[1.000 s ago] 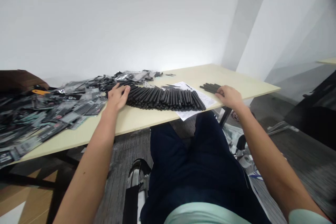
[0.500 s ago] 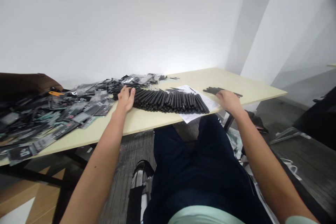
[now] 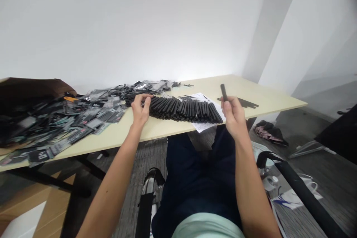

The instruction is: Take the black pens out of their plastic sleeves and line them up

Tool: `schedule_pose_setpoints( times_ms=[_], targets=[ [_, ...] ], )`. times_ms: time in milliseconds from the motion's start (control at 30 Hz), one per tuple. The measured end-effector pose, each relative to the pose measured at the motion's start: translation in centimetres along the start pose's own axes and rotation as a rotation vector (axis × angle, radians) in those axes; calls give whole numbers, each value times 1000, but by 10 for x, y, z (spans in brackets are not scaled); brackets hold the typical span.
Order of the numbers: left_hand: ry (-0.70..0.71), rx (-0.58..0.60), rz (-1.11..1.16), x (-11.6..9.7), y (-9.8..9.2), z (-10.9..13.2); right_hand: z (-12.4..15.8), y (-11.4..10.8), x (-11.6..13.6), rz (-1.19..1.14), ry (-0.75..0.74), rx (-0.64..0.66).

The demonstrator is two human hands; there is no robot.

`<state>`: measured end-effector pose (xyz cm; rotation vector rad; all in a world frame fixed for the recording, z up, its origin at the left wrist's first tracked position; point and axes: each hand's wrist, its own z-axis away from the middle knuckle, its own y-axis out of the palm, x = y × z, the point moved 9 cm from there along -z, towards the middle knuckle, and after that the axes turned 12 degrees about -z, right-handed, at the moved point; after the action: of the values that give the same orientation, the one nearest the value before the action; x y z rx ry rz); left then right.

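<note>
Right of the long row of black rods, the right hand pinches one slim cylindrical black rod, best held steady; left hand: grip unclear.

Even light is filling the room; the wall is showing pale, brightest low down behind the table. To its right a grey strip is reading darker, and soft shadows are slanting across the side wall. Floor is lying dim, darkest under the table. Packets are giving small white glints, print blurring. Sticks are merging into one dark mass. Wide lens is stretching the arms; the top right corner is vignetting.
</note>
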<state>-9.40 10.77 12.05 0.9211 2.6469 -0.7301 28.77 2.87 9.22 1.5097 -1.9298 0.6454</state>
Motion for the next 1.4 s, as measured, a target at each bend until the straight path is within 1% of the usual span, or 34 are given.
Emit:
schedule_pose_setpoints(
  times_ms=[67, 133, 167, 300, 333, 400, 500, 667, 733, 833, 1033, 1167, 1300, 1400],
  targets=[
    [-52, 91, 151, -17, 3, 13, 8, 16, 1, 7, 24, 45],
    [-113, 247, 319, -36, 14, 27, 16, 34, 2, 24, 31, 128],
    [-126, 331, 389, -48, 19, 35, 20, 43, 3, 37, 29, 180],
    [-90, 722, 586, -97, 48, 66, 36, 79, 8, 95, 9, 403],
    [-85, 801, 623, -105, 55, 73, 40, 86, 10, 98, 1, 468],
    [-105, 895, 656, -112, 67, 85, 47, 98, 13, 87, -11, 587],
    [-180, 916, 640, -107, 81, 96, 52, 103, 12, 76, 19, 696],
    [-228, 943, 556, -102, 90, 108, 53, 101, 3, 73, 110, 758],
    [-266, 945, 540, -99, 90, 109, 51, 102, 3, 92, 100, 766],
    [-342, 907, 537, -93, 87, 107, 45, 103, 3, 141, 95, 777],
    [-412, 846, 570, -85, 83, 104, 34, 104, 3, 180, 146, 815],
    [-435, 811, 585, -82, 82, 104, 28, 111, 12, 190, 73, 781],
    [-404, 817, 561, -85, 84, 107, 30, 126, 19, 183, -41, 760],
    [-412, 762, 609, -85, 82, 106, 32, 134, 17, 237, -103, 714]
  ],
)
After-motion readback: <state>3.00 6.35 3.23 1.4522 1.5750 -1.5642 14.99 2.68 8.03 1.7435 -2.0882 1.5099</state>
